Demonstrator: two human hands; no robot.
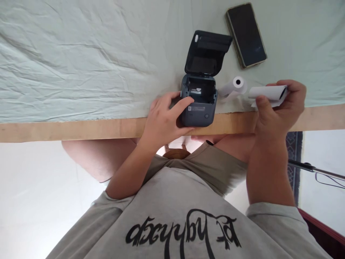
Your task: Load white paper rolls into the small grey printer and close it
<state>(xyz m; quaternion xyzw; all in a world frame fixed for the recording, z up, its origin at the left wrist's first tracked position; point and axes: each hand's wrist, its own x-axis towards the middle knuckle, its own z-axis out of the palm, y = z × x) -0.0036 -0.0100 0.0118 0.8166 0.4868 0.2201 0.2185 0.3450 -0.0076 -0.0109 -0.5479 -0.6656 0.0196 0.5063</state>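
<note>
A small dark portable printer (198, 114) stands at the table's front edge with its lid (205, 54) raised and its paper bay bare inside. My left hand (168, 117) grips the printer's left side, thumb and fingers around its body. In my right hand (283, 104) is a white paper roll (266, 92), held between thumb and fingers, with a loose flap of paper under it. Between the printer and that hand, a second white paper roll (238, 82) rests on the cloth, its dark core hole showing.
A smartphone (246, 35) with a dark screen lies behind the rolls. Pale green wrinkled cloth (94, 61) covers the table, and a wooden strip (81, 130) runs along its front edge. Below right, a metal rod (323, 171) with a thin cable crosses above a patterned rug.
</note>
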